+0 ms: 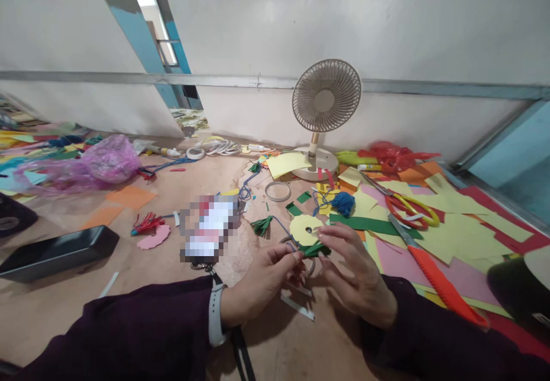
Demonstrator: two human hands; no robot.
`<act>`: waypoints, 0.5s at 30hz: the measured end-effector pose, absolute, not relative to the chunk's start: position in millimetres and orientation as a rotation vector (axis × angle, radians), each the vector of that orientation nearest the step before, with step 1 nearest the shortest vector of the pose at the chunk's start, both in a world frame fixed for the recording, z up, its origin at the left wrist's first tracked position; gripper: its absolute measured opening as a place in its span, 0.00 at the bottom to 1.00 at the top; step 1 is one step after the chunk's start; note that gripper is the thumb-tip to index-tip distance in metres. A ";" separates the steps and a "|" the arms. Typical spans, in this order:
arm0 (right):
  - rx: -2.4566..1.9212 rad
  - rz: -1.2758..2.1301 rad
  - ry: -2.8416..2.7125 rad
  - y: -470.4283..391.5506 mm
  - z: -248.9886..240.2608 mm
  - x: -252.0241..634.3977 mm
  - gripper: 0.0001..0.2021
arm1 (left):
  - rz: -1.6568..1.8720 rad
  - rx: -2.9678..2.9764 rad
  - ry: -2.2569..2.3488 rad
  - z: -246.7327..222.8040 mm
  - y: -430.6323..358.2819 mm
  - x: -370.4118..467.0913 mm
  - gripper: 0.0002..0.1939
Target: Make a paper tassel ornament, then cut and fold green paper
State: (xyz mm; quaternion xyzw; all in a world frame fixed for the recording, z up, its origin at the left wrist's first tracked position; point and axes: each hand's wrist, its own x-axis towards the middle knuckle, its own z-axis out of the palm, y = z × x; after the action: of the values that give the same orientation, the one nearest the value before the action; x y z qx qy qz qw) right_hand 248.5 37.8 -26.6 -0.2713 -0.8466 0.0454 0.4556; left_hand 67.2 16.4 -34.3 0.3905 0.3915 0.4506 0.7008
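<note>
Starting at the far left of the table (51,312), a crumpled pink plastic bag (109,160) is seen, with a black box (60,255) set nearer. Orange paper sheets (131,196) are laid just to the right of the bag. A red tassel (147,224) is placed touching a pink scalloped disc (154,236). Next, a pixelated flat object (210,229) is seen, blurred out, its details unreadable; a black strap is run from it toward the near edge. A green tassel (261,226) is left lying beyond the left hand (272,269), whose wrist is ringed by a white band (216,315).

Green paper strips (315,250) are held between the hands, near centre, just in front of a yellow scalloped disc (299,229). Grip of the left hand: narrow, strips pinched at their left end. A fan (326,95) is stood at the far side, and a ball of blue yarn (342,203) is placed nearer. Grip of the right hand (354,272): loosely parted around the strips' right end; whether they are touched cannot be told.

Farther right, a red plastic bag (393,156) is seen at the far side; scissors (412,212) and a red-handled blade (444,281) are laid on scattered paper sheets (464,238).
</note>
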 end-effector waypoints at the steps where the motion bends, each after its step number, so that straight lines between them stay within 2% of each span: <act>1: -0.625 0.061 -2.144 38.7 -26.6 249.7 0.19 | 1.011 0.889 0.881 -35.1 17.0 66.5 0.20; 6: -0.605 0.033 -2.219 42.7 -31.4 251.0 0.11 | 1.017 0.880 0.851 -40.4 17.3 63.9 0.18; 15: -0.562 0.245 -2.152 41.8 -30.3 247.3 0.08 | 0.960 0.784 0.826 -34.3 14.5 66.9 0.17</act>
State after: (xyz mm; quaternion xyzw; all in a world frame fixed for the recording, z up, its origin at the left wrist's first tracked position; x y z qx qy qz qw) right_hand 247.3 41.8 -30.3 -0.2259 -0.8651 0.0983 0.4370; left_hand 66.9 14.5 -34.3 0.3566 0.3760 0.4367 0.7353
